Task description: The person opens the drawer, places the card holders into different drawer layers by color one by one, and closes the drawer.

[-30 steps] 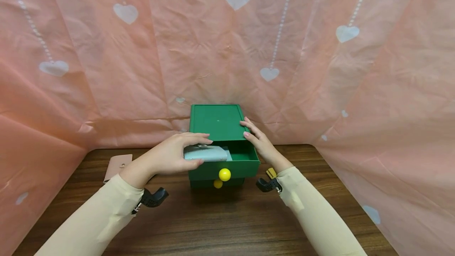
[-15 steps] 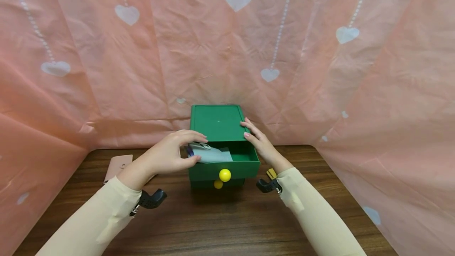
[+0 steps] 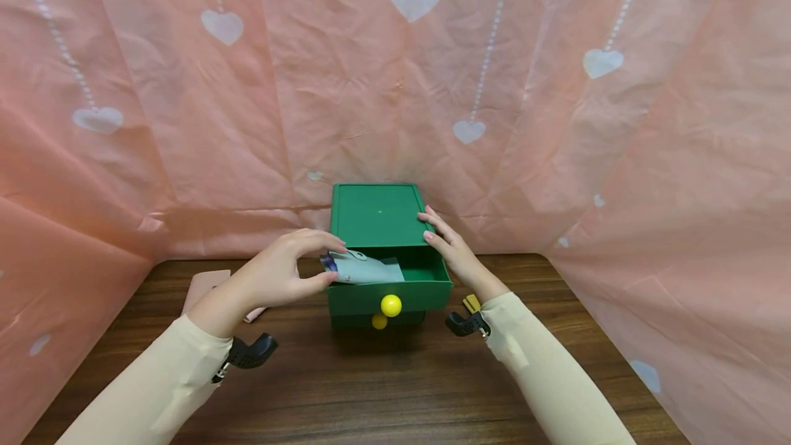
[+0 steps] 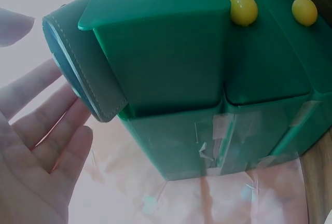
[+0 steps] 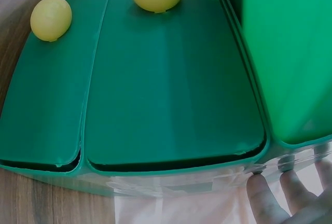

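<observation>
A light blue leather-look case (image 3: 367, 268) with a snap strap and stitched edge lies in the pulled-out top drawer (image 3: 426, 295) of a green drawer box (image 3: 380, 215). Its left end sticks out over the drawer's side, and something purple shows there. My left hand (image 3: 272, 270) is at that end, thumb and fingers spread apart around it. In the left wrist view, the fingers (image 4: 54, 110) lie close beside the case, and the thumb stands off from it. My right hand (image 3: 454, 249) rests against the box's right side with fingers extended; in the right wrist view its fingertips touch the wall.
A pink case (image 3: 204, 282) lies on the wooden table (image 3: 371, 390) at the left, partly behind my left forearm. A small yellow object (image 3: 472, 303) is near my right wrist. Yellow round knobs (image 3: 391, 305) stick out from the drawers. Pink cloth hangs behind and at both sides.
The left hand has loosened from the light blue case and drawn back left, showing more of it. The case has settled lower in the drawer. My right hand has stayed put.
</observation>
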### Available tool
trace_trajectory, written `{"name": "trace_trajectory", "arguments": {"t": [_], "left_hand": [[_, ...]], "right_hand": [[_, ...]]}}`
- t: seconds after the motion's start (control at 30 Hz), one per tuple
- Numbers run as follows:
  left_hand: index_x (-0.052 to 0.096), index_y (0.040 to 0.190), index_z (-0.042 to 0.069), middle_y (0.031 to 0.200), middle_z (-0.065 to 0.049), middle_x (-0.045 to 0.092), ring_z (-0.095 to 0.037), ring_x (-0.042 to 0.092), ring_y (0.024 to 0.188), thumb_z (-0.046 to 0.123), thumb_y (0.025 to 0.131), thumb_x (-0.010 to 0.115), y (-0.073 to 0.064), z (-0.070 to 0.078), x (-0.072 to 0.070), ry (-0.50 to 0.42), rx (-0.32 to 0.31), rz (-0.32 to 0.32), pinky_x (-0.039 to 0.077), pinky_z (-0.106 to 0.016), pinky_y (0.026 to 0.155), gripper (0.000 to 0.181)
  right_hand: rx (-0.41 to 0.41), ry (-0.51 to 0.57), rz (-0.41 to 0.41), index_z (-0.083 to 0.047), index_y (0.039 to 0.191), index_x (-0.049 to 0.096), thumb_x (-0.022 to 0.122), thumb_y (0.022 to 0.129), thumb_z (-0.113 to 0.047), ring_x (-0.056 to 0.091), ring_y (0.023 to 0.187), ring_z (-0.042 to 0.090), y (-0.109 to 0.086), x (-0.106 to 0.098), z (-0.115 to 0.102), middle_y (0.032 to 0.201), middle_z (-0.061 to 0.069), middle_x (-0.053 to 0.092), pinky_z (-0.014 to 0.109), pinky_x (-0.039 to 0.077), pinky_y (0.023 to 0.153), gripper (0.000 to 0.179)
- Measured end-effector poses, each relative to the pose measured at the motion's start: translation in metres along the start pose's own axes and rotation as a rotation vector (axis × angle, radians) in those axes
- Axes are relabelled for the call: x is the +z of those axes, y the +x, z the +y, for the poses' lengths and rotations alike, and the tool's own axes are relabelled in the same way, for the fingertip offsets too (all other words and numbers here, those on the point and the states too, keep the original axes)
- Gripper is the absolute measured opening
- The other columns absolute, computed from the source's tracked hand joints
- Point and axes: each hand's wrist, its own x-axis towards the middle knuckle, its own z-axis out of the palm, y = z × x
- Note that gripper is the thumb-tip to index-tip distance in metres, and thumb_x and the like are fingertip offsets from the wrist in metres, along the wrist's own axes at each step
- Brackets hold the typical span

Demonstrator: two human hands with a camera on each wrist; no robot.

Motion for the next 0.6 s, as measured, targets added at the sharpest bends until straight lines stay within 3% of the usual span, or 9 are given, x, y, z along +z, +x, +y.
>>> {"name": "trace_trajectory", "arguments": {"t": [0.2, 0.43, 0.6], "left_hand": [[0.07, 0.121, 0.014, 0.126, 0.001, 0.065, -0.018, 0.059, 0.119, 0.019, 0.088, 0.075, -0.009, -0.002, -0.002, -0.001, -0.007, 0.04, 0.044, -0.046, 0.103, 0.034], [0.069, 0.124, 0.014, 0.126, 0.003, 0.066, -0.026, 0.05, 0.132, 0.016, 0.087, 0.077, -0.017, -0.003, -0.003, 0.005, -0.006, 0.076, 0.038, -0.049, 0.109, 0.037], [0.067, 0.128, 0.014, 0.13, 0.003, 0.064, -0.027, 0.048, 0.134, 0.019, 0.089, 0.075, -0.024, -0.003, -0.001, 0.023, -0.016, 0.07, 0.043, -0.048, 0.104, 0.04]], "right_hand": [[-0.008, -0.013, 0.0, -0.003, 0.153, 0.037, 0.043, 0.107, -0.017, 0.007, 0.153, 0.028, 0.0, 0.0, 0.001, 0.167, 0.013, 0.009, 0.058, 0.014, 0.119, 0.049], [-0.015, -0.01, 0.005, -0.002, 0.153, 0.038, 0.043, 0.106, -0.017, 0.008, 0.153, 0.028, 0.0, 0.0, 0.001, 0.167, 0.012, 0.009, 0.057, 0.013, 0.119, 0.049], [-0.013, -0.009, 0.006, -0.002, 0.153, 0.037, 0.043, 0.106, -0.016, 0.007, 0.153, 0.029, 0.0, 0.001, 0.0, 0.167, 0.013, 0.009, 0.058, 0.013, 0.119, 0.049]]}}
